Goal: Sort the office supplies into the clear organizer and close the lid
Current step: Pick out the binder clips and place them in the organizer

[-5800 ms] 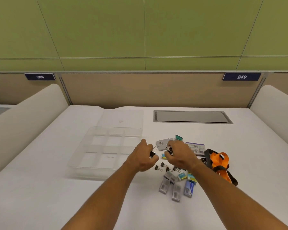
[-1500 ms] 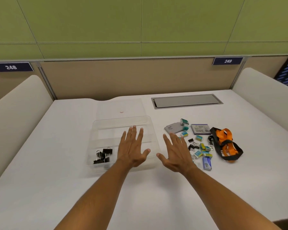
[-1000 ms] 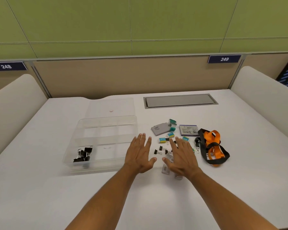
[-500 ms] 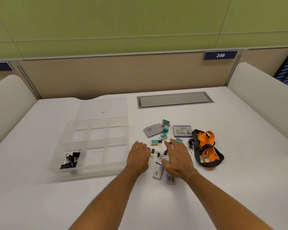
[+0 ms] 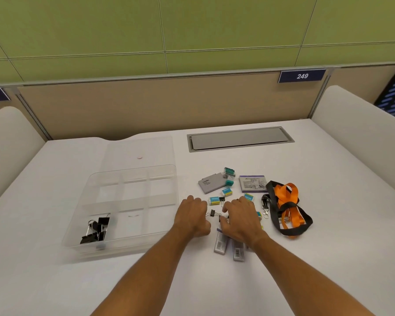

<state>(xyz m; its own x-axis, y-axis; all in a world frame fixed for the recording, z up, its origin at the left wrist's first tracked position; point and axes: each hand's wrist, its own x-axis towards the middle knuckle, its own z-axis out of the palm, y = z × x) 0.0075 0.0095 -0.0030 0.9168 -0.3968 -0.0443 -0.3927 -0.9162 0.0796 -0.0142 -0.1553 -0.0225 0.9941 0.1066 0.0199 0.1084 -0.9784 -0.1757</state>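
Where black binder clips (image 5: 214,213) lie, both hands curl.

office cubicle desk (image 5: 328,179), numbered partition (image 5: 302,76)

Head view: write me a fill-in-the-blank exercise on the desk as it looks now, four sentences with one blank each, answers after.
1. The black binder clips already sorted lie in the organizer's near-____ compartment.
2. The lanyard right of the pile is black and ____.
3. The clear lid lies flat on the desk, ____ the organizer.
4. The number plate on the partition reads ____.

Missing words: left; orange; behind; 249
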